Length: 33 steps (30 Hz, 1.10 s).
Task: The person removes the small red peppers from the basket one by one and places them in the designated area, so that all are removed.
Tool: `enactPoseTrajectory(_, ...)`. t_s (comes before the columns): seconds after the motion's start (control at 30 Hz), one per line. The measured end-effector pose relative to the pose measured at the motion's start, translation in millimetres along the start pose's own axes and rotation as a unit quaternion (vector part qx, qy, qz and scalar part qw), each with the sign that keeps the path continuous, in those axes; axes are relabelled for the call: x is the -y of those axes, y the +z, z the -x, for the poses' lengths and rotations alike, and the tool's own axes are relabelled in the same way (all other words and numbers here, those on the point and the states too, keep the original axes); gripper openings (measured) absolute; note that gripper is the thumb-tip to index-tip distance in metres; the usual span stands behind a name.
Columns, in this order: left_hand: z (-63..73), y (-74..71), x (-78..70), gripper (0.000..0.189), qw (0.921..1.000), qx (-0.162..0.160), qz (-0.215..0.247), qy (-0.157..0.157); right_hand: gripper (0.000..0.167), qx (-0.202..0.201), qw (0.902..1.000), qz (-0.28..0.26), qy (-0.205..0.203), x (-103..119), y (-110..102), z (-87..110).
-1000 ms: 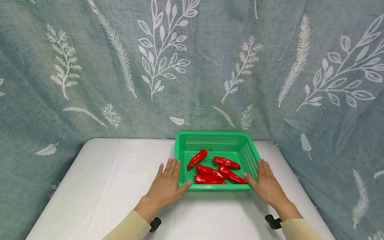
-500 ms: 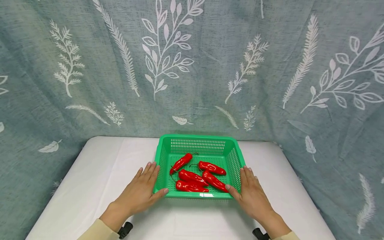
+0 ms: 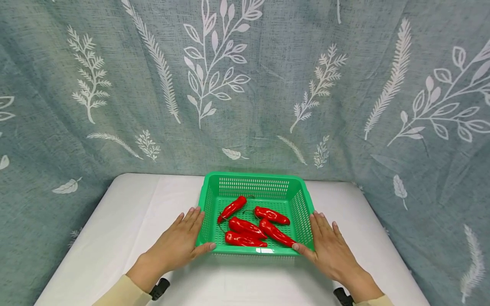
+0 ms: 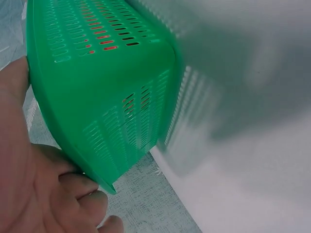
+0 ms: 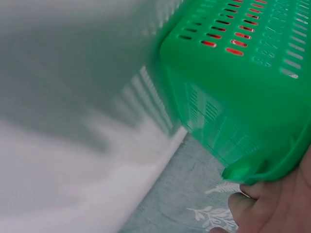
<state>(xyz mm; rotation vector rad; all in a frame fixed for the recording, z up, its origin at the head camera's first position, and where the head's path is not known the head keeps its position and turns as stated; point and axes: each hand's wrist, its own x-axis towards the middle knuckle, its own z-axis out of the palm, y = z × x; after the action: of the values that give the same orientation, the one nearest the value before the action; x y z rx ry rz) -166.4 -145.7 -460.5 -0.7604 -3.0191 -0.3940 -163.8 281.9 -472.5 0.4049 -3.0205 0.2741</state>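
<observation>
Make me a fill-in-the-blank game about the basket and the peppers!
1. The basket is the colour ____.
2. Inside it, I count ____ red peppers.
3. The left hand and the right hand touch the same thing: the ____.
4. The tabletop is the colour ____.

Missing words: green; five; basket; white.

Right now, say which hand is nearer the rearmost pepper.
Left. The left hand is at the basket's left rim, nearer that pepper; the right hand is at the opposite rim.
</observation>
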Motion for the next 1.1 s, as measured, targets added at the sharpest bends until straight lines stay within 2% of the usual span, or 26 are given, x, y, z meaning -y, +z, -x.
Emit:
enactPoseTrajectory(0.17,-0.5,0.1,-1.6,0.096,1.0000,-0.004,-0.003,0.002,0.105,0.008,0.9996,0.021,-0.015,-7,-7,0.6)
enactPoseTrajectory(0.37,-1.2,-0.1,-1.8,0.096,1.0000,0.002,0.000,0.002,0.107,0.024,0.9994,0.013,-0.023,-14,-12,0.9)
enactPoseTrajectory(0.63,-11.8,-18.4,-3.5,0.092,0.9993,0.019,-0.031,0.012,0.107,0.023,0.9988,0.021,-0.037,-14,-9,-0.4)
enactPoseTrajectory(0.73,-21.1,-25.0,-6.7,0.090,0.9983,0.007,-0.053,0.024,0.105,0.017,0.9984,0.030,-0.044,-14,-10,-0.5)
enactPoseTrajectory(0.83,-34.1,-29.2,-11.0,0.088,0.9963,-0.018,-0.073,0.041,0.104,0.009,0.9980,0.038,-0.050,-14,-11,-0.3)
enactPoseTrajectory(1.1,-80.4,-39.2,-26.4,0.078,0.9850,-0.070,-0.130,0.091,0.102,0.017,0.9982,0.029,-0.049,-13,-13,2.2)
